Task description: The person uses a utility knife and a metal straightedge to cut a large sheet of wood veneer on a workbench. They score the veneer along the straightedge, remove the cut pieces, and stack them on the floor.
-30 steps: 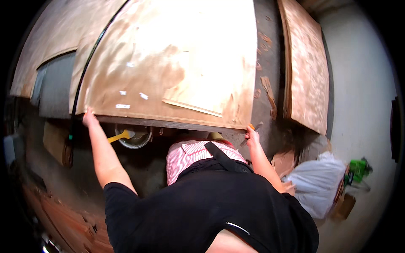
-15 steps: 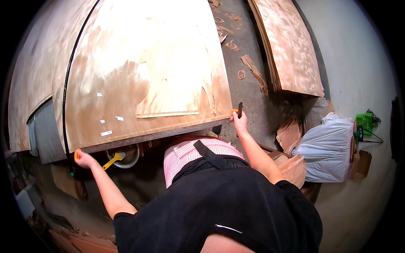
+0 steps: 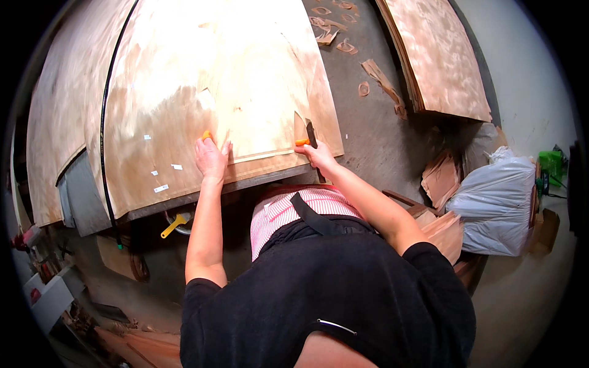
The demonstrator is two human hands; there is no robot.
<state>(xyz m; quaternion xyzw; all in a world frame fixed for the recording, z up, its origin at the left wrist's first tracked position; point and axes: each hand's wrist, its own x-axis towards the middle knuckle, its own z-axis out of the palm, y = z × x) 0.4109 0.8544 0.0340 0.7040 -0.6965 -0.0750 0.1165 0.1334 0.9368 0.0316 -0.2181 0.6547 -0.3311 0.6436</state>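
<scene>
One notch at the far left, in the front edge of the pale wood sheet, bares a grey panel; nothing wooden fills that notch, so I judge that end unfinished (if it is meant to be covered at all). A black hose runs over the sheet; just right of it lie a few white scraps, and below the edge sits a yellow-handled tool.

Toward the middle, the left hand rests on the sheet with fingers and thumb apart, clamped on nothing that I can see; an orange covering shows at a fingertip. Between the hands a loose thin wood piece lies on top of the sheet near its front edge; it is laid down, but its edge stands out plainly, so the work looks part-way along. The right hand is closed around a dark narrow tool; just left of that tool is a darker pointed sliver (gap or separate strip, I cannot tell), which suggests fitting or trimming remains.

Farther right, curled offcuts litter the floor; beyond them stands a veneer stack, apparently untouched.
</scene>
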